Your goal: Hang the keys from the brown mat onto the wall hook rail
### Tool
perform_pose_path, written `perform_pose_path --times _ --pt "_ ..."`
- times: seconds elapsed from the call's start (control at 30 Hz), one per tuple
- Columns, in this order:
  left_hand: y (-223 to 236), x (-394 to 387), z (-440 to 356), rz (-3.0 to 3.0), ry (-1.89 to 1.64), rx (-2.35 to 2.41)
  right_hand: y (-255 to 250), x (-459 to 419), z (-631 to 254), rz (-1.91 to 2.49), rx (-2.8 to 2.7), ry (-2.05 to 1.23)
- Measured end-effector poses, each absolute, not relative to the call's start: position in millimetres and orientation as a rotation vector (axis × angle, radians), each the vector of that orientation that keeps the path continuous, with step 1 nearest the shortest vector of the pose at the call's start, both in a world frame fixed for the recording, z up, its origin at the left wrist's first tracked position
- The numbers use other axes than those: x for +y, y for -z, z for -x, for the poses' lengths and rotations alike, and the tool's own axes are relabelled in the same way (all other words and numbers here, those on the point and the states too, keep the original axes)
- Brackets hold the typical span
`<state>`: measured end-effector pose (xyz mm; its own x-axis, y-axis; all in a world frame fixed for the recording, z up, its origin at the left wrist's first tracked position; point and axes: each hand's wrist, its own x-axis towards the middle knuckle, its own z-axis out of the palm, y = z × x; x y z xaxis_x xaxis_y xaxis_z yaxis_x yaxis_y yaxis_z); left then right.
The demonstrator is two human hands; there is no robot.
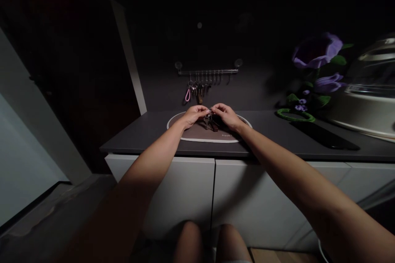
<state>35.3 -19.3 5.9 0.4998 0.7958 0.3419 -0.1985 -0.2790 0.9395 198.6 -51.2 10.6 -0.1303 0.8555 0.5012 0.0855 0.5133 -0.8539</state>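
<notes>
My left hand point(195, 116) and my right hand point(226, 115) meet above a bunch of metal keys point(208, 122), and the fingertips of both pinch its small key ring. The keys dangle from that ring and reach down to a dark brown oval mat with a white rim point(197, 132). Part of the ring is hidden by my fingers. Behind my hands, a wall-mounted metal hook rail point(208, 72) carries several hanging keys and a pink loop key fob point(187, 95).
The mat lies on a dark grey countertop point(148, 131) above white cabinet doors point(182, 189). To the right are purple artificial flowers point(317, 51), a green ring point(295, 115), a flat black slab point(324, 135) and a large appliance with a clear lid point(370, 90).
</notes>
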Motion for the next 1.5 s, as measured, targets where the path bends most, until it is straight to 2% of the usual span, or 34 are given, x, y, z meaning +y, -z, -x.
perform_pose_path --times 0.43,0.87,1.2,1.5 --pt "-4.5 -19.4 -41.7 -1.405 -1.16 0.498 -10.8 -55.9 -197.9 0.836 -1.647 -0.773" --pt "-5.9 -17.4 -45.0 -1.347 -1.271 0.563 -32.6 -54.7 -197.9 0.823 -1.44 -0.834" --pt "3.2 -4.7 -47.7 -2.079 -1.591 1.027 -78.3 -22.5 -196.9 0.772 -1.27 -0.904" --pt "7.8 -2.9 -52.0 -2.245 -1.549 1.131 -93.0 35.1 -203.2 0.899 -1.059 -0.82"
